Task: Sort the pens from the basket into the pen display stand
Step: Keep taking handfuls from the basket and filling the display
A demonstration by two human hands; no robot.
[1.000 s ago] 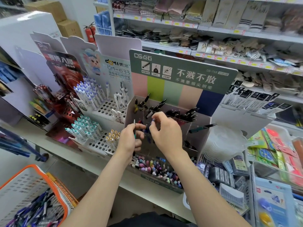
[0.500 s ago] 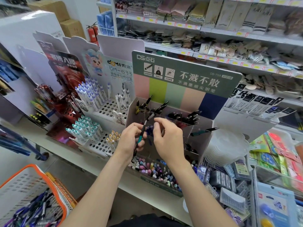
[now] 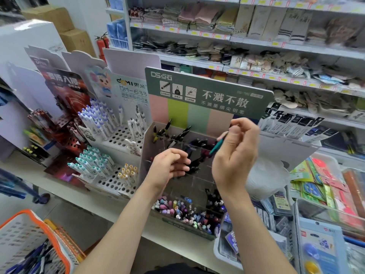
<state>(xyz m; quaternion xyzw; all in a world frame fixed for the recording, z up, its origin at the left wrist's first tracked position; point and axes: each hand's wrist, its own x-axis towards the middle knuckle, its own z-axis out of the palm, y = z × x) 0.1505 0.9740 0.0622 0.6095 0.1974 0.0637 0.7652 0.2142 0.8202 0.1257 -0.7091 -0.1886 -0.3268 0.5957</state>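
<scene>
The right hand pinches a teal pen, slanted down-left toward the pen display stand just beyond. The left hand has curled fingers beside dark pens, but I cannot tell if it grips any.

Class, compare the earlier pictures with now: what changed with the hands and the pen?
The teal pen passed from the left hand to the right hand, which pinches it and has risen toward the upper row of the pen display stand. The left hand stays low, fingers curled. Stand and basket are unmoved.
</scene>
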